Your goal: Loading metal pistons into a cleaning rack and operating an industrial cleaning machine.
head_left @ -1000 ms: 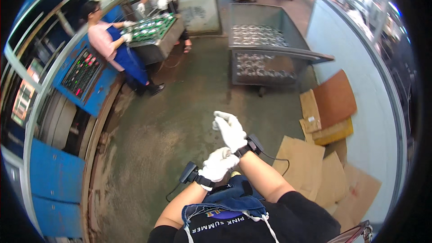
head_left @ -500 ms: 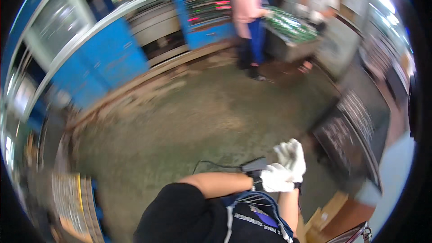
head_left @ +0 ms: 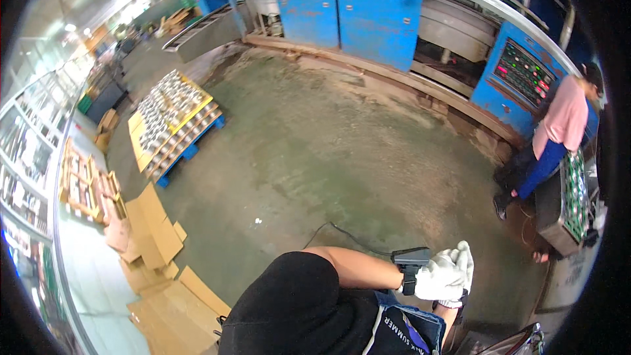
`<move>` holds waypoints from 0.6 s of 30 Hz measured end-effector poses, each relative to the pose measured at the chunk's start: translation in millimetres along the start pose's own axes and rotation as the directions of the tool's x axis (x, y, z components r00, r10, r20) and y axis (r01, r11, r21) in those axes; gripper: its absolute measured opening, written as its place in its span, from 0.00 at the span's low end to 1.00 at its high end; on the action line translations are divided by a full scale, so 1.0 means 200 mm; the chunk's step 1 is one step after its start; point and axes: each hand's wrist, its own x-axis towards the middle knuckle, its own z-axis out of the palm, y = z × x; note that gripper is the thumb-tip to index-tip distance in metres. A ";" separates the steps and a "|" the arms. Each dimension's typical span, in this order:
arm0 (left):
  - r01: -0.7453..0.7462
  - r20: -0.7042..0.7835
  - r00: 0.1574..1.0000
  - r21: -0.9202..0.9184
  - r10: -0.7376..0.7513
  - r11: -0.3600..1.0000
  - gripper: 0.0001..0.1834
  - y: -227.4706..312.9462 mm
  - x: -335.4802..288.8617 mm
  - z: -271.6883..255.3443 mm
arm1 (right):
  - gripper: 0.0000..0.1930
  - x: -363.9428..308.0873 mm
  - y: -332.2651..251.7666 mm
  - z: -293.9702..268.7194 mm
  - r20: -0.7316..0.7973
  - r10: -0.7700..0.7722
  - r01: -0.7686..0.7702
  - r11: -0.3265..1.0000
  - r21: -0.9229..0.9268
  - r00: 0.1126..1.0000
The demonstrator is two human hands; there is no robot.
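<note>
Two white-gloved hands are meeting: the left hand (head_left: pixel 439 281) is lying against the right hand (head_left: pixel 465 260), close to its wrist. The left fingers are bending inward, but I cannot tell whether they are pinching anything. The right fingers are pointing up and bunching narrowly together; whether they are holding something is not showing. The glove cuff (head_left: pixel 451 303) is sitting just below the left fingers, next to a black strap (head_left: pixel 462 306) on the right wrist.

A black wrist device (head_left: pixel 411 258) is riding just left of the fingers, and its cable (head_left: pixel 361 244) is looping farther left. That slack could be catching on an elbow or an edge if the person is turning quickly. The strap could be twisting or slipping if the cuff is getting pulled beneath it.

The left fingertips, the right palm and most of the right forearm are hiding behind the left hand and the body. Well right of the fingers, a co-worker (head_left: pixel 560 128) is standing by a green rack (head_left: pixel 576 197), whose far side is fading into the dark rim. Far left of the fingers, metal parts (head_left: pixel 172 108) on a pallet (head_left: pixel 190 152) are looking too small to tell apart.
</note>
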 end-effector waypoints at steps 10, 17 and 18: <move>-0.053 -0.030 0.998 -0.079 0.051 0.995 0.19 -0.04 0.05 0.00 | 0.20 0.13 -0.06 0.11 -0.207 0.012 0.045 0.962 0.270 0.978; -0.140 -0.048 0.989 -0.074 0.137 0.987 0.19 -0.01 0.06 0.06 | 0.11 0.16 -0.21 -0.07 -0.163 -0.301 0.297 0.954 -0.051 0.940; -0.149 -0.050 0.988 -0.088 0.145 0.985 0.19 -0.01 0.07 0.07 | 0.12 0.17 -0.20 -0.12 -0.210 -0.361 0.350 0.933 -0.086 0.909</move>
